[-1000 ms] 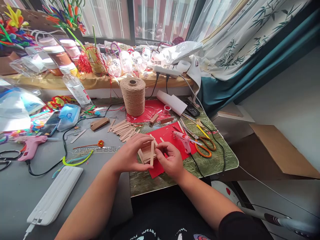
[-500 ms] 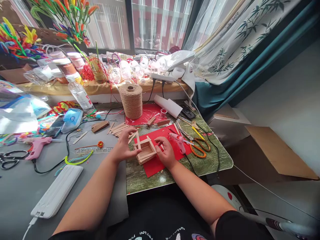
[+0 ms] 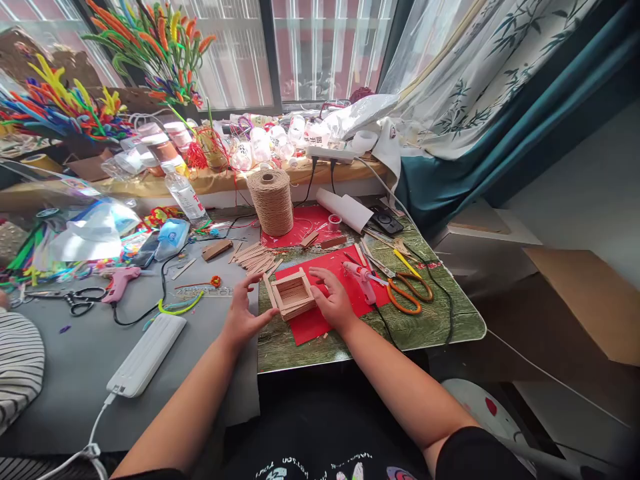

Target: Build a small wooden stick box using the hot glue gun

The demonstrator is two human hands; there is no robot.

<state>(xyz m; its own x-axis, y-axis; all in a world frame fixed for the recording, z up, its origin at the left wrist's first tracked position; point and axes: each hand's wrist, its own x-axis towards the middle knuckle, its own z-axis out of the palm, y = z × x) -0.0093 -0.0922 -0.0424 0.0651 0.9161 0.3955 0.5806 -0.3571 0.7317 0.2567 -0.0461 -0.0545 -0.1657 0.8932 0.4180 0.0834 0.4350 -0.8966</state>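
A small open box made of wooden craft sticks (image 3: 299,310) stands on a red sheet (image 3: 305,333). My left hand (image 3: 245,317) is at the box's left side, thumb and fingers spread apart. Between its fingertips, a loose-looking stick (image 3: 269,291) lies along the left edge of the box. My right hand (image 3: 334,301) rests at the box's right side with curved fingers apart, its thumb and fingertips close to the right corner; whether they press on it is hard to tell.
Right of the box lie a pink glue gun (image 3: 361,280) and orange-handled scissors (image 3: 410,293). A twine spool (image 3: 271,203) and a pile of sticks (image 3: 253,257) stand behind. On the left are another glue gun (image 3: 120,283), a white power strip (image 3: 147,353) and a person's striped sleeve (image 3: 20,363).
The stick near my left fingers has gone from standing tilted over the box to lying along its left edge. My left fingers have opened off it. The view has shifted left.
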